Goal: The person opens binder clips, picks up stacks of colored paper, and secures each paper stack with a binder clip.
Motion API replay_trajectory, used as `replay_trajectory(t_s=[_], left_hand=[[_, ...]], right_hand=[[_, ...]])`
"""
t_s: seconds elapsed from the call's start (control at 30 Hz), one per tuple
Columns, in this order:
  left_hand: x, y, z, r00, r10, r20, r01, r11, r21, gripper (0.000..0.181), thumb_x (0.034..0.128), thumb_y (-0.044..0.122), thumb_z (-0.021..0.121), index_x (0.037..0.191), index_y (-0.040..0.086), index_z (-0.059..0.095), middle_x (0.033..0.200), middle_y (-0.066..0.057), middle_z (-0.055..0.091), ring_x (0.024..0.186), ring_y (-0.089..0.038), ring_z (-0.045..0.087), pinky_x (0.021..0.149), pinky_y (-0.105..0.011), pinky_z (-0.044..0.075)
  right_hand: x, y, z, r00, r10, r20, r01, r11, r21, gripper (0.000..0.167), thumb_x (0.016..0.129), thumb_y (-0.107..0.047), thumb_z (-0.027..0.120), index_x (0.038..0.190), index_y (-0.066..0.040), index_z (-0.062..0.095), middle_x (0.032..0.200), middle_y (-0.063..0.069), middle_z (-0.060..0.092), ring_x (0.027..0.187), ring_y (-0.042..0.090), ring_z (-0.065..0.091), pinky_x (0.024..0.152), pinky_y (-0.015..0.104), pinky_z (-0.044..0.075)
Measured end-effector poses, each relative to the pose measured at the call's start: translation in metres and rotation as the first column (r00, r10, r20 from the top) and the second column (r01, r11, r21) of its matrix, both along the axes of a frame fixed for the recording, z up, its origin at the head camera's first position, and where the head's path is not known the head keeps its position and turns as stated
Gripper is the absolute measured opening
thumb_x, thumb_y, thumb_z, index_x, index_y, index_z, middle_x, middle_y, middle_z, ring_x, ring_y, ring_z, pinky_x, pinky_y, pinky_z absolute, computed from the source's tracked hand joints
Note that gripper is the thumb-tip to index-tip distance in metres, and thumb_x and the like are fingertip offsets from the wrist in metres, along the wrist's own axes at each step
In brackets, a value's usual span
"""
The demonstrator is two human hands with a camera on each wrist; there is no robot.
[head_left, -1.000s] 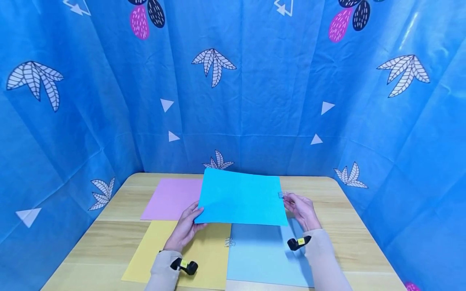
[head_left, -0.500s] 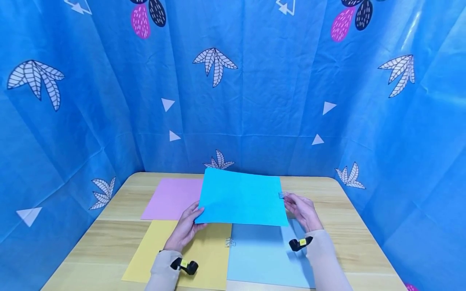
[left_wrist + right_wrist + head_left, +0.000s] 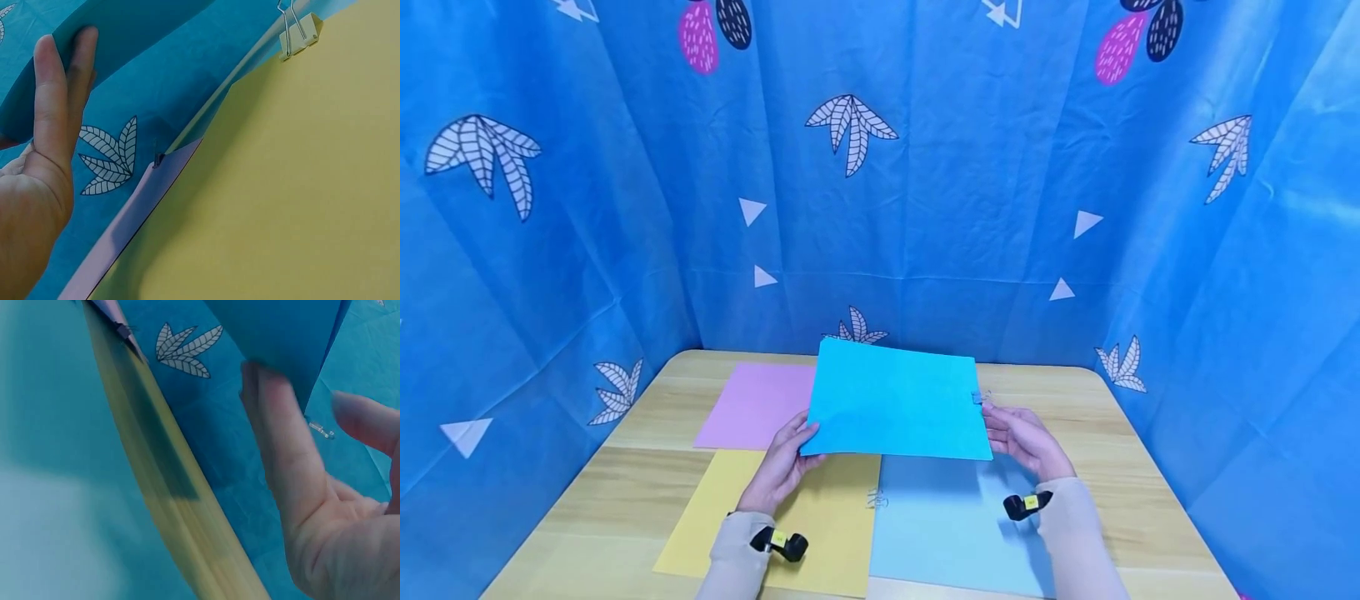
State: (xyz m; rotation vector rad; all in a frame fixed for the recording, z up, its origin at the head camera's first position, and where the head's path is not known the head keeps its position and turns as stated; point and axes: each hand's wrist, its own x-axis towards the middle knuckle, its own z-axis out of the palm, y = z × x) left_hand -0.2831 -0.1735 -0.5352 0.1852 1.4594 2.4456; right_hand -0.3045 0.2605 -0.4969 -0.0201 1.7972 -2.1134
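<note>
A bright blue sheaf of paper [image 3: 895,404] is held up tilted above the table. My left hand [image 3: 786,462] pinches its lower left corner, thumb in front and fingers behind. On its right edge sits a small binder clip [image 3: 979,398], its wire handles sticking out; in the right wrist view the clip handle [image 3: 322,429] shows past the paper's edge. My right hand [image 3: 1026,437] is just below the clip, fingers extended against the paper's edge and back. Its thumb [image 3: 365,419] stands apart from the paper and the clip.
On the wooden table [image 3: 1120,467] lie pink paper [image 3: 756,404], yellow paper [image 3: 797,533] and light blue paper [image 3: 955,533]. A binder clip [image 3: 300,37] grips the yellow paper's edge. Another dark clip [image 3: 157,159] is on the pink paper. Blue curtain [image 3: 880,208] surrounds the table.
My right thumb and fingers have let go of the clip, and the hand has shifted slightly down and right. The clip stays on the paper. The left hand keeps its hold.
</note>
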Motion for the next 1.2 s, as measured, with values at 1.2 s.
replay_trajectory(t_s=[1.2], left_hand=[[0.001,0.013,-0.004,0.999,0.013,-0.041,-0.019,0.99,-0.143,0.058,0.1067,0.014,0.056,0.158,0.002,0.033,0.088,0.006,0.066,0.076,-0.006,0.072,0.075,-0.02,0.064]], right_hand=[[0.002,0.024,-0.009,0.99,-0.138,-0.043,0.143,0.97,0.195,0.065,0.106,-0.022,0.059,0.159,0.003,0.031,0.138,0.001,0.061,0.109,0.0,0.059,0.083,0.015,0.054]])
